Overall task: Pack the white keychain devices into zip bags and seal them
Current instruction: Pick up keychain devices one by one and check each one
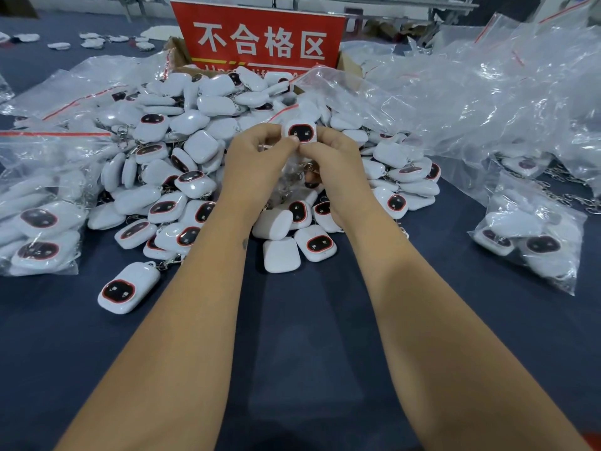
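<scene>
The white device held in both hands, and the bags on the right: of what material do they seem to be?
Held device: apparently hard plastic, white and glossy; similar ones in the pile show highlights. Dark, red-rimmed window.
Bags: thin clear plastic film, crinkled and shiny, with red strips.

White keychain devices (201, 177) with red-ringed black faces, red sign (260, 37), navy table (309, 320).
</scene>
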A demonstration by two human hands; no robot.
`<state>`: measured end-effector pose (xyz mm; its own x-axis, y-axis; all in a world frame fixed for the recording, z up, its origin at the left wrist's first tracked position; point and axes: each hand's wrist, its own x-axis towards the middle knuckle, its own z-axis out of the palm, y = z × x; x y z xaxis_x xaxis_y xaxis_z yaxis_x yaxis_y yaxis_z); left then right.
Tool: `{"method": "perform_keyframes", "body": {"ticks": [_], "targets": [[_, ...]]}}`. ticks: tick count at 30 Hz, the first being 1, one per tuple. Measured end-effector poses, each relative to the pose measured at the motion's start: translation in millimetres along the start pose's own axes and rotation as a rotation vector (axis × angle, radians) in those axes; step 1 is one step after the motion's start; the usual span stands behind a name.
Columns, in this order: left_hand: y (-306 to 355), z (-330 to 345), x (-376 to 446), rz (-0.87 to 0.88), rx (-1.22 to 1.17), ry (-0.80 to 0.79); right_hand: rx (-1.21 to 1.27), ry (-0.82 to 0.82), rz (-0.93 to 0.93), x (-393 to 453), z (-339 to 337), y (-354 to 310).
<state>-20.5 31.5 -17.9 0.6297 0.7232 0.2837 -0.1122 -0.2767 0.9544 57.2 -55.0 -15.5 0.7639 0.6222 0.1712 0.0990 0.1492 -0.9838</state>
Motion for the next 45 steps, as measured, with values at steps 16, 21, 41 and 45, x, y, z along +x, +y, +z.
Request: {"method": "perform_keyframes", "body": {"ticks": [16,21,41,45], "targets": [[-6.1,2.2,5.6,0.004,-0.01,0.002,0.027,0.046,0.017,-5.2,2.3,-2.0],[-5.5,2.1,5.7,-0.008,-0.002,0.007,0.032,0.072,0.03,-4.3,3.7,-1.5],[-2.2,3.7,2.3,0.015,0.032,0.037,0.008,0.104,0.072,0.3,2.2,0.6],[-0.8,2.1,4.8,-0.066,-0.061,0.034,0.102,0.248,0.05,2.6,-1.3,-4.6]]}}
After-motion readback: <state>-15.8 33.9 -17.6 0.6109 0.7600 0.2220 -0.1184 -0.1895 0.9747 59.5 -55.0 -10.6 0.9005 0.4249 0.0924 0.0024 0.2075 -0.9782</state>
